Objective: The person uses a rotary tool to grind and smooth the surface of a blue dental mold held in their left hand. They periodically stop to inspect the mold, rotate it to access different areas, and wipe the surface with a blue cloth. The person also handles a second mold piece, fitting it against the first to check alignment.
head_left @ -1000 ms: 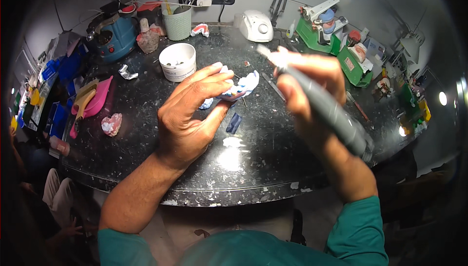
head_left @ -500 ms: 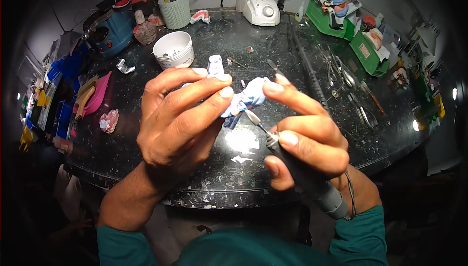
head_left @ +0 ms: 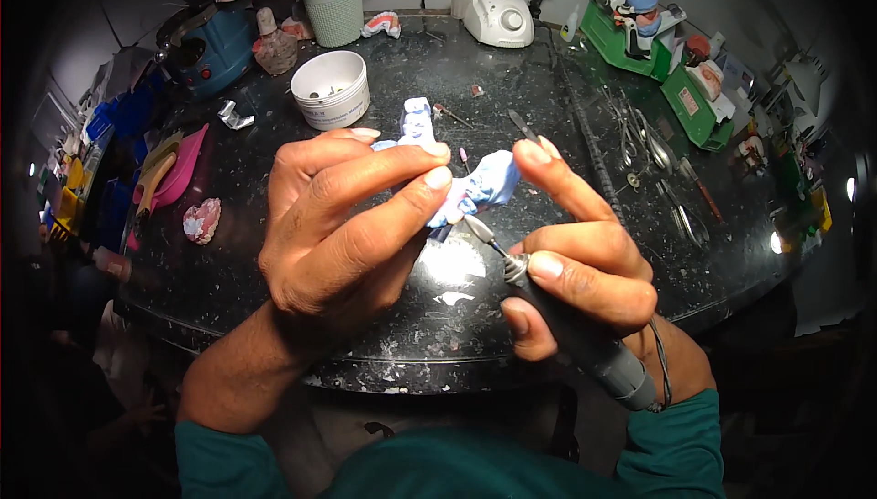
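My left hand (head_left: 352, 216) is closed around a pale blue dental cast (head_left: 489, 179) shaped like a tooth arch, raised above the bench. Part of the cast lies hidden behind my fingers, and its far arm with moulded teeth shows above them. My right hand (head_left: 585, 266) grips a dark rotary handpiece (head_left: 585, 344) like a thick pen, its index finger stretched toward the cast's right end. A pointed, pale bur (head_left: 479, 228) in the handpiece's tip is at the lower edge of the cast; whether it touches, I cannot tell.
Behind the hands stand a white tub (head_left: 331, 92), a woven-look cup (head_left: 334, 16) of tools and a white control unit (head_left: 498, 16). Green bins (head_left: 694, 101) and metal instruments (head_left: 644, 133) lie to the right. At left are a pink dustpan (head_left: 183, 165) and a pink-and-white cast (head_left: 202, 222).
The cast and both hands have shifted slightly to the right in the picture. The cast has turned a little, showing more of its right part. Both grips are unchanged.
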The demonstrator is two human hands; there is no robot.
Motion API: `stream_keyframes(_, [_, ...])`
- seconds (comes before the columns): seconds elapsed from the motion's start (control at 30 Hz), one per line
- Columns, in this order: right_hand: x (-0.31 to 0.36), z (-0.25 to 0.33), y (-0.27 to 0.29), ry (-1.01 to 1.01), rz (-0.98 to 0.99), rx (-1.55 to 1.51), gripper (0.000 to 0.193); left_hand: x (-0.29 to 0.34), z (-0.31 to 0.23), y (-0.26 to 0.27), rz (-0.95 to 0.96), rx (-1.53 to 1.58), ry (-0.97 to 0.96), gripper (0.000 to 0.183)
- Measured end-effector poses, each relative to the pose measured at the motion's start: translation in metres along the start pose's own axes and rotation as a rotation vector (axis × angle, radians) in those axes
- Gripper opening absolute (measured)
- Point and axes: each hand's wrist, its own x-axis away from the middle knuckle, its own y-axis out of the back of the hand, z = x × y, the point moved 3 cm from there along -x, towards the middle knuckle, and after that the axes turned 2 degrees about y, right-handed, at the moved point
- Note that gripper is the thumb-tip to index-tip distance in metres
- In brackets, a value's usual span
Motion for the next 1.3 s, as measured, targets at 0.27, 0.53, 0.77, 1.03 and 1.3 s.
stream_keyframes(0.27, [-0.0008, -0.0008, -0.0005, 0.004, 0.000, 0.023, 0.040, -0.0009, -0.0001, 0.0015, 0.014, 0.001, 0.001, 0.038])
stream_keyframes(0.53, [0.0000, -0.0012, -0.0006, 0.002, 0.008, 0.043, 0.040, -0.0002, 0.0001, 0.0017, 0.012, 0.003, -0.007, 0.038])
stream_keyframes(0.77, [0.0004, 0.0001, -0.0003, -0.014, 0.008, 0.053, 0.040, -0.0011, 0.0001, 0.0021, 0.018, 0.011, -0.009, 0.037])
stream_keyframes(1.03, [-0.0003, 0.0021, 0.0014, -0.022, 0.023, 0.052, 0.041, 0.0011, 0.0020, -0.0006, -0.034, 0.016, -0.037, 0.033])
stream_keyframes(1.3, [0.0003, 0.0022, 0.0011, -0.026, 0.028, 0.058, 0.041, 0.0022, 0.0012, 0.0006, -0.017, 0.011, -0.023, 0.033])
